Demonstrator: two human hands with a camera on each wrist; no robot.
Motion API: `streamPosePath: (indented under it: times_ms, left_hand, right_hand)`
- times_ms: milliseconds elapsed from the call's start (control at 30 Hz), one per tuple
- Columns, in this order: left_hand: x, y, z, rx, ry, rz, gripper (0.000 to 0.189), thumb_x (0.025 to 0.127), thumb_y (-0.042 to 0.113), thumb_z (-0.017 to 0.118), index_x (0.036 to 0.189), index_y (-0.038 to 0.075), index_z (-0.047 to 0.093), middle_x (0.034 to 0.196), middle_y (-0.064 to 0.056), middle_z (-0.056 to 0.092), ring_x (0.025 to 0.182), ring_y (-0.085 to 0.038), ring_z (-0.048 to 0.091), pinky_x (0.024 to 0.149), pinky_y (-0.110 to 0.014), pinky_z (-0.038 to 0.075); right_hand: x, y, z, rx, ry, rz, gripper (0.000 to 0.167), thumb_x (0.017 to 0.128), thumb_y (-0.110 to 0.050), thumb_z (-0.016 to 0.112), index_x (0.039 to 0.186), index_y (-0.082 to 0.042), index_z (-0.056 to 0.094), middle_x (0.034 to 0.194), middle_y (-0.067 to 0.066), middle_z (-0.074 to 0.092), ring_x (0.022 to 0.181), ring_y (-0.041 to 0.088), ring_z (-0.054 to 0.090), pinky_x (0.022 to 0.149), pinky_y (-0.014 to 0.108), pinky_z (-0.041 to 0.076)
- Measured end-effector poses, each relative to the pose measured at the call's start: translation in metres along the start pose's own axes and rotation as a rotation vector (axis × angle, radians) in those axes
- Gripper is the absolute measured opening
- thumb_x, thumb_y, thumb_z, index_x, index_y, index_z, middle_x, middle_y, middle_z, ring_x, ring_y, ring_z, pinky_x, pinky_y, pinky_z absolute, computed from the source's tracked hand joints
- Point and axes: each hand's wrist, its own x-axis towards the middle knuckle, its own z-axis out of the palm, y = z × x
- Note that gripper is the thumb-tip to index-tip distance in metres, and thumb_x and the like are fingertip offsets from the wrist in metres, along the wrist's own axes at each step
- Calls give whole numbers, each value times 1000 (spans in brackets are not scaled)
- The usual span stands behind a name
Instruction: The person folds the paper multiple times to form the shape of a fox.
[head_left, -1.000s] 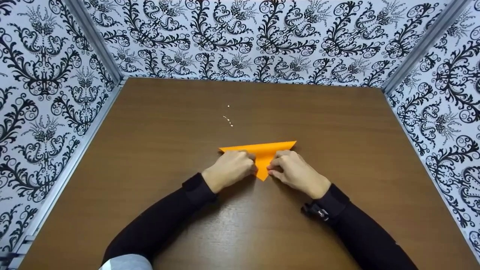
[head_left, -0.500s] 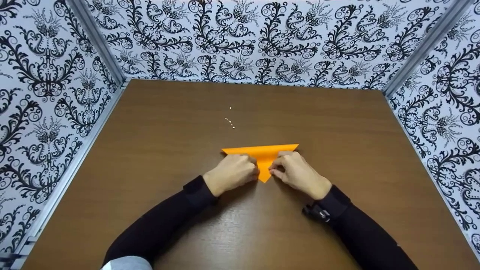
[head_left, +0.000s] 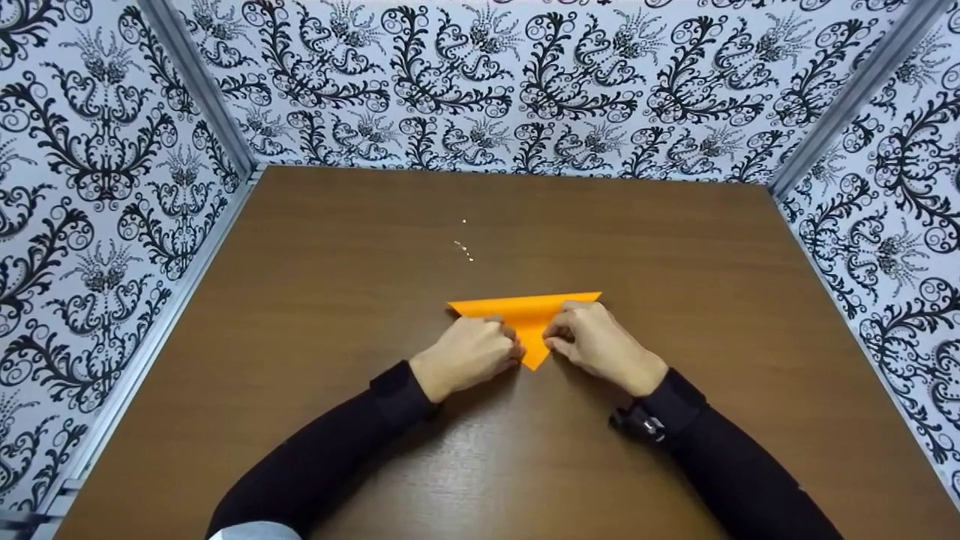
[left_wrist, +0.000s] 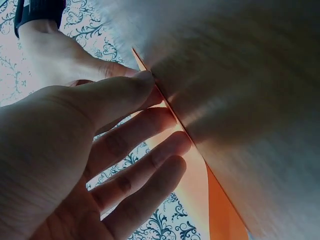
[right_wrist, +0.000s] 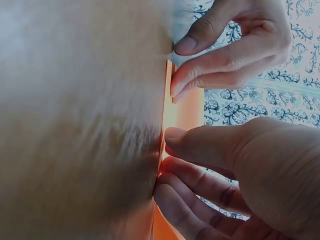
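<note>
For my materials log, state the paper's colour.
Orange paper, shown best in the head view.

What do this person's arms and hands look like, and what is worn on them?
The left hand and right hand are ungloved. The left sleeve and right sleeve are black and reach the wrists. A small dark device with a shiny part sits under the right wrist. Something pale grey shows on the left arm near the elbow.

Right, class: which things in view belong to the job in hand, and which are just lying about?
Part of the job:
- orange paper
- left hand
- right hand
- table, as work surface

Just lying about:
- white specks, too small to identify
</note>
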Motion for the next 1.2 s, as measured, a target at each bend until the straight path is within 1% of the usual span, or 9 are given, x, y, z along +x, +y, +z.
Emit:
streamPosePath:
  times_ms: [100, 200, 400, 500, 700, 833, 967, 1067, 1200]
  left_hand:
    - [-1, 1, 0, -1, 9, 11, 17, 112, 27, 83, 97, 23, 89, 94, 7, 87, 88, -20, 78, 74, -33, 67]
    - [-1, 1, -1, -6, 11, 20, 18, 114, 25, 81, 98, 22, 89, 96, 7, 88, 90, -18, 79, 76, -32, 67]
    - [-2, 1, -3, -18, -9, 28, 14, 113, 24, 81, 103, 22, 89, 101, 5, 88, 90, -20, 77, 78, -32, 66]
    - [-3, 2, -5, -14, -17, 26, 11, 113, 24, 81, 106, 21, 90, 105, 4, 89, 91, -21, 77, 78, -31, 66]
    - [-3, 4, -3, -13, -30, 15, 12, 114, 23, 80, 112, 21, 92, 109, 4, 91, 94, -20, 78, 80, -30, 68]
    - [-3, 6, -4, -18, -52, 12, 14, 116, 24, 78, 113, 21, 92, 109, 4, 90, 93, -20, 77, 79, -30, 68]
    - [-2, 5, -4, -13, -64, 25, 15, 116, 24, 77, 113, 21, 92, 109, 4, 90, 92, -20, 77, 78, -30, 68]
    - [-2, 4, -2, -12, -52, 30, 16, 116, 22, 77, 113, 21, 92, 109, 4, 90, 92, -19, 77, 78, -30, 68]
    - [-3, 3, -1, -17, -4, 36, 16, 115, 21, 78, 106, 19, 91, 104, 4, 90, 89, -19, 77, 76, -29, 66]
  right_hand:
    - [4, 4, 0, 13, -5, 2, 4, 102, -7, 93, 105, -5, 92, 98, 9, 81, 87, 18, 73, 79, 30, 62]
    - [9, 8, -1, 23, -3, 10, 4, 102, -7, 92, 105, -4, 91, 99, 10, 81, 87, 18, 74, 78, 30, 62]
    - [23, 9, 2, 40, -19, -2, 5, 104, -10, 92, 106, -6, 92, 99, 10, 82, 86, 18, 70, 77, 29, 58]
    - [30, 9, 4, 44, -3, -16, 4, 102, -11, 94, 102, -7, 91, 95, 9, 81, 84, 19, 70, 76, 28, 57]
    - [41, 11, 8, 51, 40, -22, 14, 97, -12, 99, 92, -7, 87, 89, 9, 77, 81, 20, 71, 73, 26, 58]
    - [46, 13, 12, 51, 63, -6, 17, 96, -14, 100, 92, -7, 86, 89, 10, 77, 81, 23, 74, 73, 28, 61]
    - [49, 15, 15, 31, 74, 25, 17, 96, -16, 100, 93, -6, 87, 89, 10, 78, 82, 24, 76, 75, 32, 63]
    - [53, 16, 15, 15, 83, 38, 17, 97, -16, 100, 94, -5, 87, 89, 11, 78, 82, 24, 74, 76, 35, 62]
    - [59, 16, 14, -6, 78, 49, 17, 99, -15, 98, 94, -4, 85, 90, 12, 77, 83, 26, 72, 77, 37, 60]
